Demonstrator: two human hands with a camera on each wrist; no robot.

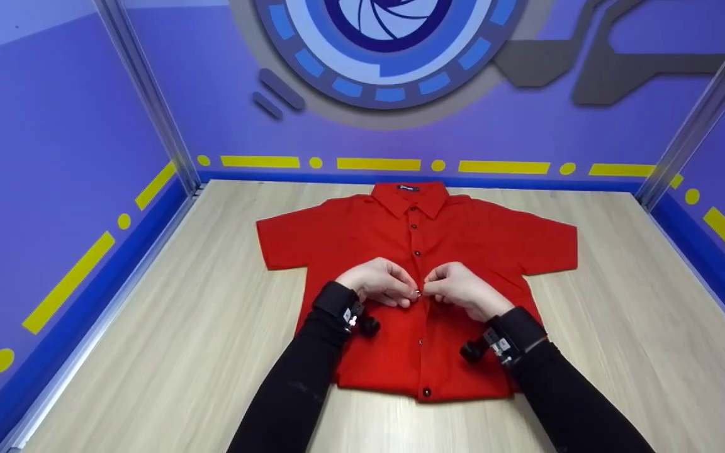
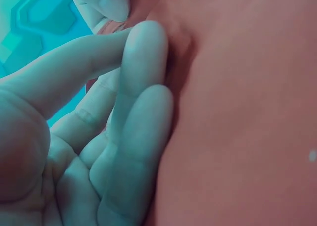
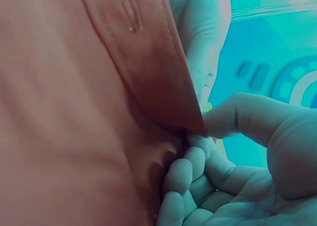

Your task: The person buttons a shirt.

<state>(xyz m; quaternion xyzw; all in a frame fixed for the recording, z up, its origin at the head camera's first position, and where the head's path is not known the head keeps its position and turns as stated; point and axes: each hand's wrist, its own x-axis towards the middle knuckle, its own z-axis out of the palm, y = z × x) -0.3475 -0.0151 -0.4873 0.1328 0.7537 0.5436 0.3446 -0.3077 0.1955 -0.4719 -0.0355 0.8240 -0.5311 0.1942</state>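
A red short-sleeved shirt [image 1: 372,358] lies front up, its collar [image 1: 410,200] at the far side. Down its middle runs a front strip with several dark buttons; one button [image 1: 418,293] shows at the left fingertips. My left hand [image 1: 380,283] pinches the shirt's front beside that button. Opposite it, close by, my right hand [image 1: 465,290] pinches the edge of the buttonhole strip [image 3: 158,62] between thumb and fingers, lifting it a little. A stitched buttonhole [image 3: 130,10] is visible on that strip. The cloth between the left fingertips is mostly hidden in the left wrist view.
The shirt lies on a pale wood-grain table [image 1: 211,302]. Blue-purple printed panels [image 1: 60,189] stand at the left, back and right, joined by metal corner posts [image 1: 148,88]. Both wrists wear black straps with small cameras [image 1: 369,325].
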